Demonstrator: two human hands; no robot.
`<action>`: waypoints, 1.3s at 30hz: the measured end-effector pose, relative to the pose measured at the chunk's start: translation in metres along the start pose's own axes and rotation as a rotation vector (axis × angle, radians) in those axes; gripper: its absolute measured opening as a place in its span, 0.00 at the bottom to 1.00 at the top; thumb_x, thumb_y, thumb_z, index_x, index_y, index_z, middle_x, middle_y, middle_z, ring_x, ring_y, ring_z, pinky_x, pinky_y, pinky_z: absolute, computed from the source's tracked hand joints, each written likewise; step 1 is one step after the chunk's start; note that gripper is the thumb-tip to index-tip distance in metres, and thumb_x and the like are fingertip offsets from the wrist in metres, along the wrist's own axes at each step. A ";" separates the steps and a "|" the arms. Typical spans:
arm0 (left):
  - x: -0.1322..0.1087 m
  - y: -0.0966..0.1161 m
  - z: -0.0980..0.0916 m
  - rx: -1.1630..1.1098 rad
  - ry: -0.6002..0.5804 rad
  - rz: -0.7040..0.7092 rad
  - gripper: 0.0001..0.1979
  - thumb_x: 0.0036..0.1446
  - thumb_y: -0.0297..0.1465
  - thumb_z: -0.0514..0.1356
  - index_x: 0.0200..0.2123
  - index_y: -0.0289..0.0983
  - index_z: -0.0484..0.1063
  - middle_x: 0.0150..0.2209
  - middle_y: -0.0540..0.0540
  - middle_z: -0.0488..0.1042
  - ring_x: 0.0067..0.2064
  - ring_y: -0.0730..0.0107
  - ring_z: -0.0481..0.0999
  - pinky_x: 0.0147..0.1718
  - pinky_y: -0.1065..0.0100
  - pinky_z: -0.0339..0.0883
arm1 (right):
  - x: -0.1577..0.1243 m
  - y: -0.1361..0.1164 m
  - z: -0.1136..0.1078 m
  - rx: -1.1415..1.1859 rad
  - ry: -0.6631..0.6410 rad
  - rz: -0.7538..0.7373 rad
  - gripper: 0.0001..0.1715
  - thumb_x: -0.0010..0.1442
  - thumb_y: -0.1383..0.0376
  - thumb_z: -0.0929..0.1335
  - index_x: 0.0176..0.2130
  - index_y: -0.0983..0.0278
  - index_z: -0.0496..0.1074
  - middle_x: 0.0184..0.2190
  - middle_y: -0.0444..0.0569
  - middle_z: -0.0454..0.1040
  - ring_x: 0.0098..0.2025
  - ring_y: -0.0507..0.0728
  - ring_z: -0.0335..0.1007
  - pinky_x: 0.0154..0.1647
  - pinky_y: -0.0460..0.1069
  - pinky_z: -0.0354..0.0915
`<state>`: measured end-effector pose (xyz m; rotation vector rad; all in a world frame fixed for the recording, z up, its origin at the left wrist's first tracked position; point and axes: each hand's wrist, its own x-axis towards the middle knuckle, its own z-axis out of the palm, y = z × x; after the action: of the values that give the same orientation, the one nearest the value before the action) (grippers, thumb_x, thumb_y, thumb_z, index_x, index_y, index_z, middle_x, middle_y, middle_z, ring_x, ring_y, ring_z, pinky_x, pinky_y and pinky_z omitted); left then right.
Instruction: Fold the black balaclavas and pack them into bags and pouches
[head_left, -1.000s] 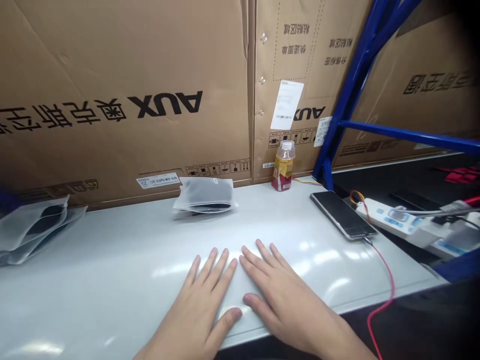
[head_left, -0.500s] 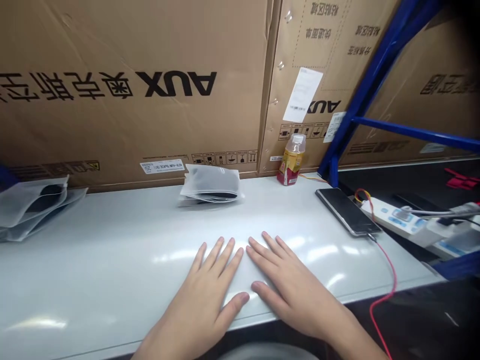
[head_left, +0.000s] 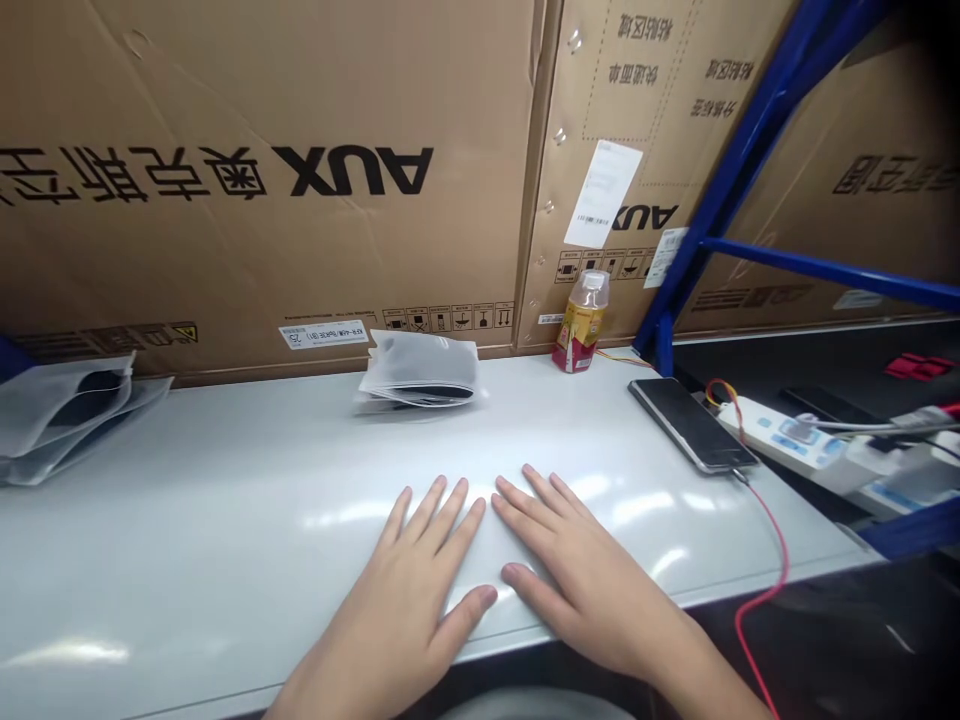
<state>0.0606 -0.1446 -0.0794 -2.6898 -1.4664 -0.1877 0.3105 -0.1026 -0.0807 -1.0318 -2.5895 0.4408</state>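
Observation:
My left hand (head_left: 409, 590) and my right hand (head_left: 577, 570) lie flat, palms down, side by side on the white table (head_left: 225, 500) near its front edge. Their fingers are stretched out and the fingertips almost meet. Neither hand holds anything. Beyond them, near the back of the table, lies a small stack of translucent white pouches (head_left: 420, 372) with dark items inside.
More translucent pouches (head_left: 67, 415) lie at the far left. A small bottle (head_left: 581, 322) stands against large cardboard boxes (head_left: 262, 170). A black phone (head_left: 691, 424) on a red cable (head_left: 772, 560) rests at the right, beside a power strip (head_left: 787, 437) and blue shelving (head_left: 757, 130).
Both hands stay flat on the table. The view has shifted a little, so everything sits slightly further right and lower than one second ago.

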 end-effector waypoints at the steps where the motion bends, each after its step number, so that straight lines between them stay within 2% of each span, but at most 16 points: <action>1: 0.000 0.000 0.000 -0.002 0.010 0.002 0.36 0.74 0.47 0.50 0.78 0.43 0.43 0.76 0.43 0.50 0.76 0.45 0.54 0.69 0.39 0.58 | 0.000 0.000 0.000 0.000 0.000 0.000 0.37 0.74 0.57 0.65 0.76 0.56 0.52 0.75 0.49 0.55 0.78 0.68 0.42 0.76 0.71 0.49; 6: -0.001 -0.001 0.001 -0.022 0.041 -0.005 0.36 0.74 0.47 0.52 0.77 0.45 0.43 0.76 0.43 0.52 0.76 0.47 0.55 0.70 0.41 0.57 | 0.000 0.000 0.000 -0.006 -0.027 0.013 0.36 0.75 0.55 0.63 0.76 0.57 0.53 0.76 0.48 0.53 0.78 0.68 0.41 0.76 0.71 0.48; 18: 0.000 0.000 0.001 -0.012 0.024 -0.003 0.36 0.74 0.46 0.52 0.77 0.44 0.42 0.77 0.44 0.50 0.76 0.47 0.54 0.70 0.41 0.56 | 0.000 -0.001 -0.001 -0.005 -0.042 0.024 0.36 0.75 0.55 0.63 0.76 0.57 0.52 0.76 0.47 0.52 0.79 0.67 0.39 0.77 0.70 0.47; 21: -0.001 0.002 -0.001 -0.014 -0.005 -0.012 0.36 0.74 0.47 0.50 0.77 0.44 0.43 0.77 0.44 0.49 0.76 0.46 0.53 0.70 0.39 0.56 | 0.000 0.000 0.000 0.006 -0.034 0.021 0.36 0.75 0.56 0.63 0.76 0.57 0.53 0.76 0.47 0.52 0.79 0.67 0.39 0.77 0.70 0.46; 24: 0.003 -0.006 -0.011 -0.004 -0.065 0.024 0.36 0.73 0.50 0.50 0.77 0.43 0.47 0.76 0.43 0.52 0.75 0.44 0.56 0.67 0.38 0.63 | 0.000 0.000 0.000 0.015 -0.035 0.022 0.37 0.75 0.56 0.64 0.76 0.57 0.52 0.76 0.47 0.52 0.79 0.68 0.39 0.77 0.70 0.46; 27: 0.018 -0.032 -0.030 0.064 -0.077 0.144 0.32 0.72 0.49 0.54 0.73 0.44 0.59 0.73 0.44 0.62 0.70 0.49 0.67 0.62 0.49 0.72 | 0.000 0.000 -0.001 0.018 -0.051 0.030 0.37 0.75 0.56 0.64 0.76 0.57 0.52 0.77 0.46 0.51 0.79 0.69 0.39 0.77 0.70 0.46; 29: 0.035 -0.060 -0.043 0.154 0.028 0.178 0.26 0.73 0.41 0.53 0.71 0.44 0.64 0.72 0.46 0.64 0.70 0.54 0.68 0.63 0.54 0.70 | 0.000 -0.001 -0.002 0.018 -0.056 0.041 0.37 0.75 0.55 0.63 0.76 0.58 0.53 0.77 0.46 0.51 0.79 0.69 0.39 0.77 0.70 0.46; 31: 0.054 -0.091 -0.053 0.229 0.145 0.123 0.25 0.73 0.34 0.51 0.70 0.40 0.66 0.73 0.41 0.61 0.74 0.46 0.59 0.69 0.44 0.59 | 0.000 -0.001 -0.003 0.024 -0.057 0.046 0.36 0.75 0.55 0.63 0.76 0.58 0.53 0.77 0.46 0.51 0.79 0.70 0.40 0.77 0.70 0.46; 33: 0.072 -0.123 -0.059 0.279 0.214 0.075 0.26 0.71 0.28 0.49 0.70 0.35 0.65 0.74 0.35 0.59 0.75 0.38 0.55 0.69 0.34 0.53 | 0.000 -0.001 -0.004 0.032 -0.057 0.047 0.36 0.75 0.55 0.63 0.76 0.58 0.53 0.76 0.46 0.52 0.79 0.70 0.40 0.77 0.70 0.46; 35: 0.085 -0.151 -0.060 0.305 0.238 0.067 0.27 0.69 0.24 0.48 0.69 0.35 0.67 0.71 0.32 0.63 0.72 0.36 0.62 0.66 0.34 0.58 | 0.000 -0.001 -0.005 0.037 -0.058 0.050 0.36 0.75 0.55 0.63 0.76 0.58 0.53 0.76 0.46 0.52 0.79 0.70 0.40 0.77 0.70 0.46; 37: 0.092 -0.172 -0.061 0.315 0.254 0.082 0.28 0.68 0.21 0.46 0.66 0.38 0.71 0.67 0.34 0.71 0.65 0.43 0.74 0.61 0.41 0.68 | 0.000 -0.001 -0.006 0.040 -0.058 0.050 0.36 0.75 0.55 0.63 0.76 0.59 0.54 0.76 0.47 0.53 0.79 0.70 0.40 0.77 0.70 0.46; 39: 0.092 -0.180 -0.064 0.325 0.295 0.104 0.26 0.69 0.21 0.45 0.61 0.39 0.75 0.60 0.39 0.79 0.56 0.51 0.82 0.56 0.48 0.73 | 0.000 -0.001 -0.007 0.042 -0.054 0.045 0.37 0.74 0.55 0.64 0.75 0.60 0.54 0.76 0.48 0.53 0.78 0.71 0.41 0.77 0.71 0.46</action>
<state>-0.0461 0.0222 -0.0019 -2.3517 -1.1568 -0.2960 0.3130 -0.1019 -0.0742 -1.0800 -2.5962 0.5392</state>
